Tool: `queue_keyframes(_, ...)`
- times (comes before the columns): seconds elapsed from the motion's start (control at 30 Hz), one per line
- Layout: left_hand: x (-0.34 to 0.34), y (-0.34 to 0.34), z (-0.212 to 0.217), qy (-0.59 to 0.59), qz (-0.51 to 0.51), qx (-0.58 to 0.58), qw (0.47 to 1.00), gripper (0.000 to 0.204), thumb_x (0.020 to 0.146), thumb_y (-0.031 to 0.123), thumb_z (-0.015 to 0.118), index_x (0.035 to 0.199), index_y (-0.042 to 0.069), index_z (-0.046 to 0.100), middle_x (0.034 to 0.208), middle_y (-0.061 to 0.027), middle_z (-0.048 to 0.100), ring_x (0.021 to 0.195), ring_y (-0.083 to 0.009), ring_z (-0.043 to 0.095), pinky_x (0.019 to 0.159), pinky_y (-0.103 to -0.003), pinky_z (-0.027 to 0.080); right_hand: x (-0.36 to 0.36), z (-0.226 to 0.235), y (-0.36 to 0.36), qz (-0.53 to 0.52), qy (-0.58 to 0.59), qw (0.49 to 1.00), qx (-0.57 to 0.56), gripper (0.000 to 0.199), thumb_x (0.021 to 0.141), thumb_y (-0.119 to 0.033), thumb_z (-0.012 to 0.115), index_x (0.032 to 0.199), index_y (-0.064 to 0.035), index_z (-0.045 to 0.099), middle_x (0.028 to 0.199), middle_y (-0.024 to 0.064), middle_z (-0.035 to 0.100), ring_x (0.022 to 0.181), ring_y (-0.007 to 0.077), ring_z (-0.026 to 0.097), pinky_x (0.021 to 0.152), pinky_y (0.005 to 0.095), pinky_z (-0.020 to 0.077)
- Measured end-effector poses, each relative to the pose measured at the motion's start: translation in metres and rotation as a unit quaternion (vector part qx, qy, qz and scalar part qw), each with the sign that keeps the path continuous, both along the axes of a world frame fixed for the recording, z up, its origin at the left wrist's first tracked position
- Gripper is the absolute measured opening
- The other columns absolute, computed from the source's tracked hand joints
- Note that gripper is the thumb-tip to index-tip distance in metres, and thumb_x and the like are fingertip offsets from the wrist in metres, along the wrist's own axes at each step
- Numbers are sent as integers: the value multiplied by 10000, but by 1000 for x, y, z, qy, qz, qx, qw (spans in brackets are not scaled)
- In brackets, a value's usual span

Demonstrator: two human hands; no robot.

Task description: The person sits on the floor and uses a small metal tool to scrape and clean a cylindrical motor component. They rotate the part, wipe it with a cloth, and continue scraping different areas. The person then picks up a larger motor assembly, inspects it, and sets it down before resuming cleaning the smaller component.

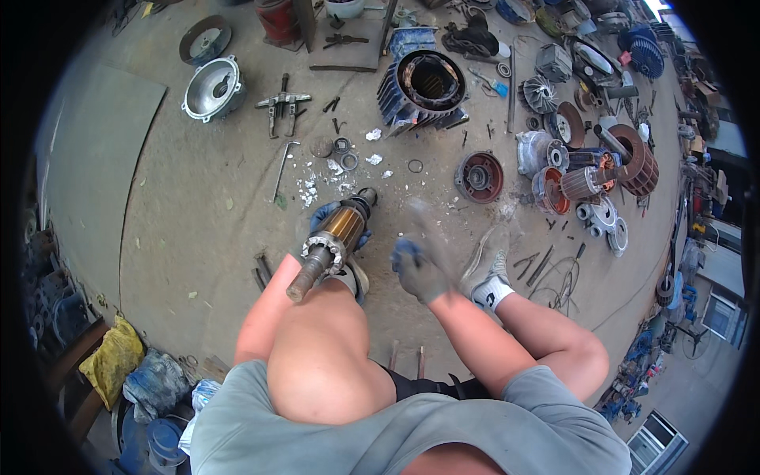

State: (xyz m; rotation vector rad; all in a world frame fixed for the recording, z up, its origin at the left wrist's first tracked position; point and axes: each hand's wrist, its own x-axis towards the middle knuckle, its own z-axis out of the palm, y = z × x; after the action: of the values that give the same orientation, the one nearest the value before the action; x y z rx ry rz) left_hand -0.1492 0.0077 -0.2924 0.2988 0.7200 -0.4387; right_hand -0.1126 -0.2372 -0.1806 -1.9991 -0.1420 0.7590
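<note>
My left hand (319,215), in a blue and grey work glove, grips a motor rotor (342,229) from the side and below. The rotor has a copper-brown core, a pale finned end ring and a steel shaft (310,273) that points toward me over my left knee. At its far end is a dark bearing-like part (363,198). My right hand (419,273), in a similar glove, is closed in the air to the right of the rotor, apart from it. A long greyish smear (434,233) beside this hand looks like something moving fast; its kind is blurred.
A finned blue motor housing (388,99) stands ahead. A reddish end cover (479,176), a silver end cover (214,91) and a bearing puller (283,103) lie around. Rings (348,161) and white scraps lie beyond the rotor. At right sits another rotor (584,184) among motor parts.
</note>
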Motion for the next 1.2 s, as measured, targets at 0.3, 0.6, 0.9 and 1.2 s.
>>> queue_keyframes(0.3, 9, -2, 8, 45, 51, -47, 997, 453, 1022, 352, 641, 1267, -29, 645, 1200, -275, 700, 1035, -499, 707, 884, -608, 641, -30, -17, -37, -106, -21, 980, 169, 321, 1065, -345, 599, 1053, -25, 617, 758, 51, 622, 719, 183, 628, 706, 349, 537)
queue_keyframes(0.6, 14, -6, 27, 62, 44, -1, 997, 335, 1054, 222, 621, 1309, 4, 603, 1175, -222, 700, 1018, -375, 730, 904, -520, 662, 4, -11, -8, 25, -85, 991, -104, 271, 1074, -271, 584, 1095, -9, 651, 773, 118, 660, 749, 230, 662, 745, 364, 549)
queue_keyframes(0.9, 22, -9, 16, -68, 30, 105, 992, 437, 1060, 347, 590, 1313, -9, 606, 1235, -245, 685, 1020, -405, 726, 913, -555, 643, 6, -10, 11, 75, -62, 986, -137, 391, 1069, -377, 533, 1237, -49, 664, 1095, 278, 719, 1048, 503, 664, 904, 544, 533)
queue_keyframes(1.2, 20, -12, 31, 64, 67, -27, 995, 421, 1050, 312, 624, 1306, -21, 599, 1212, -242, 682, 1056, -415, 712, 900, -555, 647, 4, 6, 3, -38, -7, 999, -4, 472, 1044, -437, 575, 1235, -23, 695, 985, 199, 687, 937, 327, 675, 834, 445, 535)
